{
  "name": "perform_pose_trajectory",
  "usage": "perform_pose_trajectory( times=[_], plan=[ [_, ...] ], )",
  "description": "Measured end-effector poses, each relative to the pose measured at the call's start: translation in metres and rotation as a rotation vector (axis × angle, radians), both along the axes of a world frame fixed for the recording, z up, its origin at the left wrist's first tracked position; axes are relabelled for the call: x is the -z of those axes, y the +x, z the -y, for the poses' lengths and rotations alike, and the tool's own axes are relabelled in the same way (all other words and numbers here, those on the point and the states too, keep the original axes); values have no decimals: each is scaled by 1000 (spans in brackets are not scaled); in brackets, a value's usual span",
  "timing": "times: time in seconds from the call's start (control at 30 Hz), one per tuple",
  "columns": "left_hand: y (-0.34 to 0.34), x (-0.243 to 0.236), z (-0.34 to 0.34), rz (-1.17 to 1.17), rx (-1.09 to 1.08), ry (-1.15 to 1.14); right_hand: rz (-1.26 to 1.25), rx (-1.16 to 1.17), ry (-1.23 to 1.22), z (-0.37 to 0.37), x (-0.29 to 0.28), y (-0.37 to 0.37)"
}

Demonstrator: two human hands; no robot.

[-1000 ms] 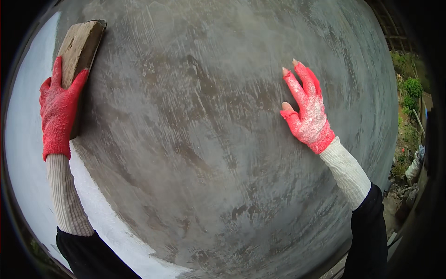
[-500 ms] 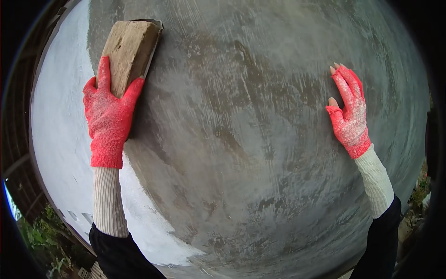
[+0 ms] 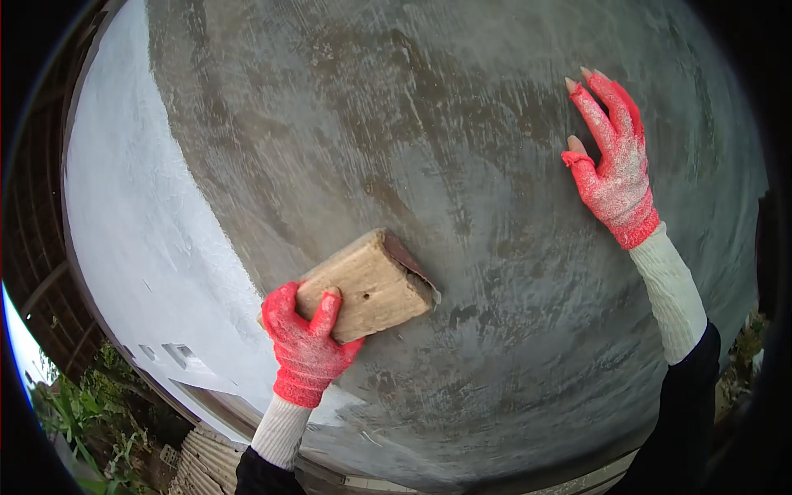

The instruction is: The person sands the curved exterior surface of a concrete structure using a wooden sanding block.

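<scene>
My left hand [image 3: 309,342], in a red fingertip-less glove dusted with white, grips a wooden sanding block [image 3: 363,289]. A reddish-brown sheet of sandpaper [image 3: 410,260] shows at the block's far end, between the wood and the wall. The block lies tilted against a grey, streaked wall [image 3: 495,330], its far end pointing up and right. High on the right, my right hand [image 3: 615,157] in a matching dusty glove rests with fingers spread at the wall surface, holding nothing. Its bare fingertips poke out of the glove.
White coating [image 3: 148,206] covers the wall's left part, meeting the grey along a slanting edge. At lower left are small wall openings [image 3: 181,355], green plants [image 3: 91,421] and corrugated sheeting [image 3: 206,462]. A dark roof underside [image 3: 37,206] runs along the left rim.
My left hand has swept the sanding block down and to the right across the wall, turning it from upright to slanted. My right hand sits slightly higher in the picture, still spread.
</scene>
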State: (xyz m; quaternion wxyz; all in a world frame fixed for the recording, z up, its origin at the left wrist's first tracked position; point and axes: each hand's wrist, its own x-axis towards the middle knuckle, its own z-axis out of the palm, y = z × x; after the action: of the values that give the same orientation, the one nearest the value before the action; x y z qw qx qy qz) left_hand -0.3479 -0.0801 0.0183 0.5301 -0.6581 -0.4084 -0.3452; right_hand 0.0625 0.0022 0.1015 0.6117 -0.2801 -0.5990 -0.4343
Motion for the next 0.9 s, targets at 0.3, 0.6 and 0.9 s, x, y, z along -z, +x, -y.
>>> perform_pose_trajectory(
  times=[0.3,0.6,0.9],
  plan=[
    [28,-27,-12,385,-58,97,-15,4,11,-6,2,4],
    [-11,32,-6,-250,150,-160,31,23,15,-2,1,8],
    [-15,-10,-14,477,-63,95,26,-24,21,-8,5,3]
  ],
)
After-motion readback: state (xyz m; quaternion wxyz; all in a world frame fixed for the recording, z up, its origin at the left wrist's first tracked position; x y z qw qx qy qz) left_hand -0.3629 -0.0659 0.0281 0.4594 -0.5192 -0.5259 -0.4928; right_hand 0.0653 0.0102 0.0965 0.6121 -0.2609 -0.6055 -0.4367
